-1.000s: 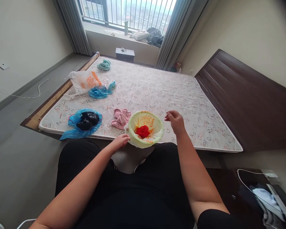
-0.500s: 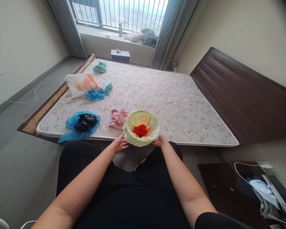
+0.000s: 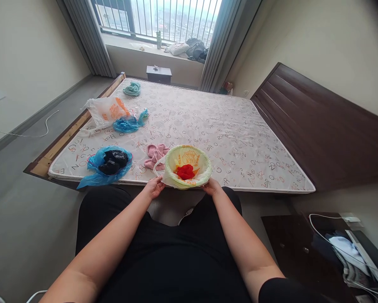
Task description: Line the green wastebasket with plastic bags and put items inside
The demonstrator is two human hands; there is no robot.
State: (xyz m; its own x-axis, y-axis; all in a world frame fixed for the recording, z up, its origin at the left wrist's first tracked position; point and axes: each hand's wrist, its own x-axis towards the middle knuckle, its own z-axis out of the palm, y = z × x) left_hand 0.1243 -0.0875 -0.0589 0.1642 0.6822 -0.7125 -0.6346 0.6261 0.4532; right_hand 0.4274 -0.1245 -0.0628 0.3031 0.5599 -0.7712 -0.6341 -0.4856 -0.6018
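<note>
A small pale yellow-green bin [image 3: 173, 153] stands at the near edge of the mattress. A plastic bag [image 3: 190, 158] with orange print lines it and folds out over the rim. Something red and crumpled, like cloth, [image 3: 185, 172] lies at the bottom. My left hand [image 3: 154, 188] has its fingers closed on the bag's edge at the bin's left side, below a white handle loop [image 3: 159, 164]. At the right side my right hand [image 3: 212, 187] grips the bag under the rim, its fingertips partly hidden. A pink cloth [image 3: 155, 155] lies just left of the bin.
A blue bag with a black bag inside [image 3: 113, 162] lies at the mattress's near left. Beyond it are a crumpled blue bag [image 3: 126, 124], a clear printed bag [image 3: 105, 111] and a green cloth [image 3: 132, 89]. A dark headboard [image 3: 315, 109] rises on the right.
The bag's handle loop now stands out at the bin's left side. My left hand has risen slightly, and its spread fingers have closed on the bag. The bin has shifted slightly away and left.
</note>
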